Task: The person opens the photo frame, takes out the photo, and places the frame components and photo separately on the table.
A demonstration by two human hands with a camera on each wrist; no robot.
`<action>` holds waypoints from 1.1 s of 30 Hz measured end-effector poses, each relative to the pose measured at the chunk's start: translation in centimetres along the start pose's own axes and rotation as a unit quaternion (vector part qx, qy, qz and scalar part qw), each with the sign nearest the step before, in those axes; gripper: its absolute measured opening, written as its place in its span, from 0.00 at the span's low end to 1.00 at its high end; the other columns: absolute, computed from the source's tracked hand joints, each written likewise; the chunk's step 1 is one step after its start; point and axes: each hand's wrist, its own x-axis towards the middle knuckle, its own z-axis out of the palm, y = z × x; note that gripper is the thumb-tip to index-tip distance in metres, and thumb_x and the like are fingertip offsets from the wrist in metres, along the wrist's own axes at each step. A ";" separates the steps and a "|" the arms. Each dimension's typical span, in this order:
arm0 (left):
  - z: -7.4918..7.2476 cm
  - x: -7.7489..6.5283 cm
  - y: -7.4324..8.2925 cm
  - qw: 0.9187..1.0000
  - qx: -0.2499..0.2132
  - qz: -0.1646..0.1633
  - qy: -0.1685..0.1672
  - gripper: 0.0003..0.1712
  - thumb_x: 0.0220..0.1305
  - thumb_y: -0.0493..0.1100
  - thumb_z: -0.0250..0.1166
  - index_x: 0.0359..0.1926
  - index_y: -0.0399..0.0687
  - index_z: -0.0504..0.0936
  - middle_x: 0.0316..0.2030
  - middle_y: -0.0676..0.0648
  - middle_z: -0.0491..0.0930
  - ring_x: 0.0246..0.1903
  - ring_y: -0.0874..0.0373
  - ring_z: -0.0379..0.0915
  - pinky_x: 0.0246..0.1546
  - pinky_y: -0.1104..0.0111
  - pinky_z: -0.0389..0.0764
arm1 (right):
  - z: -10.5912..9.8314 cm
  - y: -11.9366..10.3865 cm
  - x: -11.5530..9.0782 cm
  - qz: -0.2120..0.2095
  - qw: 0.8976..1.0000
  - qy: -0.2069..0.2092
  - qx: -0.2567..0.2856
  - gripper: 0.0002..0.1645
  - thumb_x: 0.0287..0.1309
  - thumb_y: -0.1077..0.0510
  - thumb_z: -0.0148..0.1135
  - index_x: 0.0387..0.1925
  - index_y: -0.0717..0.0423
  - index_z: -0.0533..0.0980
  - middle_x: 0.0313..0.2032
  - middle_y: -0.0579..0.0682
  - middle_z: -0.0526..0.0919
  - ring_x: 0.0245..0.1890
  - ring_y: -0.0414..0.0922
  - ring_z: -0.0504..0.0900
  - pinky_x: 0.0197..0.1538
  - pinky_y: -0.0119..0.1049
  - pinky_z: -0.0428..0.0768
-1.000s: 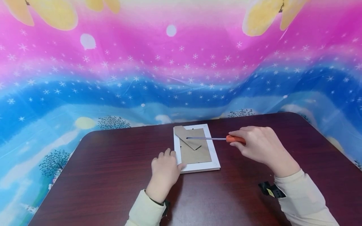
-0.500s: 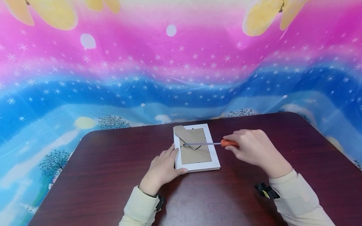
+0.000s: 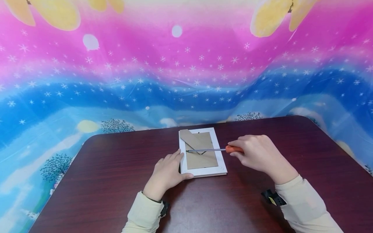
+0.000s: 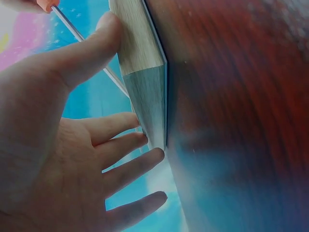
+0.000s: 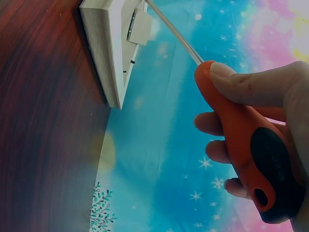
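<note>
A white picture frame [image 3: 220, 161] lies face down, its brown backing board [image 3: 202, 161] and fold-flat easel leg [image 3: 193, 139] facing up. My right hand [image 3: 257, 155] grips the orange-and-black handle of a screwdriver [image 5: 227, 113], thumb along its neck. The metal shaft [image 3: 208, 149] crosses the board, its tip right by the small dark tab at the board's left edge. My left hand [image 3: 166, 173] rests against the frame's left side and near-left corner. In the left wrist view, its thumb touches the frame's edge [image 4: 140, 41] and the other fingers are spread and fairly straight.
The dark red-brown wooden table [image 3: 116, 181] extends around the frame on every side. Behind it hangs a pink and blue cloth [image 3: 186, 74] printed with snowflakes and trees. Several small dark tabs [image 5: 132, 62] line the backing board's edges.
The screwdriver and right hand have moved left and nearer to me, bringing the tip from the easel leg to the board's left edge. My left hand has shifted and spread along the frame's side.
</note>
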 end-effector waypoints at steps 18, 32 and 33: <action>0.0 -0.1 -0.1 1.000 -0.004 0.018 0.009 0.51 0.46 0.68 0.65 0.66 0.44 0.67 0.70 0.43 0.63 0.63 0.46 0.62 0.60 0.47 0.70 | 0.9 1.0 -0.4 0.014 0.999 -0.034 0.010 0.16 0.40 0.56 0.72 0.37 0.48 0.87 0.20 0.43 0.84 0.18 0.39 0.75 0.18 0.37 0.75; -0.1 -0.1 0.0 1.000 0.000 0.021 0.010 0.51 0.46 0.68 0.65 0.66 0.43 0.68 0.69 0.42 0.64 0.64 0.46 0.61 0.60 0.46 0.69 | 0.6 0.5 -0.2 0.022 0.999 -0.041 0.004 0.15 0.39 0.56 0.72 0.36 0.48 0.87 0.18 0.43 0.82 0.17 0.39 0.73 0.16 0.35 0.72; -0.1 -0.1 0.1 1.000 0.000 0.020 0.010 0.51 0.46 0.68 0.65 0.66 0.43 0.67 0.69 0.42 0.64 0.64 0.46 0.61 0.60 0.46 0.69 | 0.5 0.4 -0.2 0.021 0.999 -0.040 0.003 0.15 0.39 0.57 0.72 0.36 0.49 0.87 0.18 0.43 0.82 0.16 0.39 0.73 0.15 0.35 0.71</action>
